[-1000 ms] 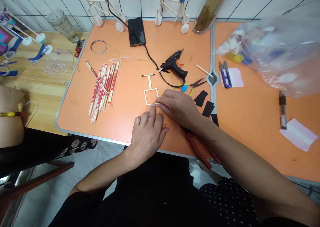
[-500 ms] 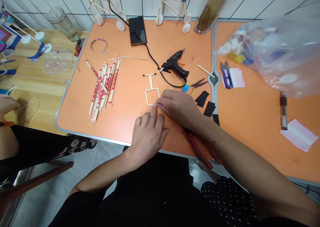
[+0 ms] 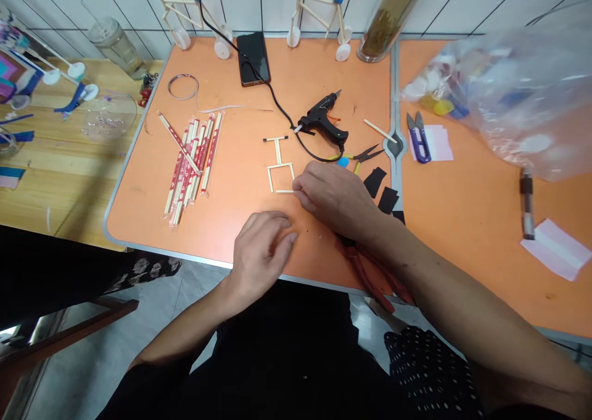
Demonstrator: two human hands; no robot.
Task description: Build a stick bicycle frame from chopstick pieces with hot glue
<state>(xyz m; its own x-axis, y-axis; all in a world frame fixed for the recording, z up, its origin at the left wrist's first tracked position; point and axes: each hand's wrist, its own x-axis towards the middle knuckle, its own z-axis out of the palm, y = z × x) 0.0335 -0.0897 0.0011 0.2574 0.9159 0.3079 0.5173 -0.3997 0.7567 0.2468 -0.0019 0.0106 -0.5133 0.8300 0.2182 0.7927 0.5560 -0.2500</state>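
Note:
On the orange table lies a flat frame of short wooden sticks (image 3: 280, 164): a square with a T-shaped top whose crossbar has dark ends. The square's bottom stick (image 3: 285, 192) sits slightly right of the left side's lower end, with a gap there. My right hand (image 3: 330, 195) is closed in a pinch at that stick's right end; the fingertips partly hide the contact. Below the square, my left hand (image 3: 261, 247) rests with curled fingers, thumb apart, holding nothing. Red-handled pliers (image 3: 365, 272) lie partly under my right forearm.
A black glue gun (image 3: 324, 121), yellow-handled pliers (image 3: 365, 155) and black pieces (image 3: 387, 200) lie beyond my right hand. Wrapped chopsticks (image 3: 192, 161) are on the left. A phone (image 3: 253, 59), scissors (image 3: 419, 139) and a plastic bag (image 3: 513, 105) lie farther off.
My left hand has drawn back from the square and its index finger has curled in. The bottom stick has shifted right with my right hand. At far left, another person's hand has left view.

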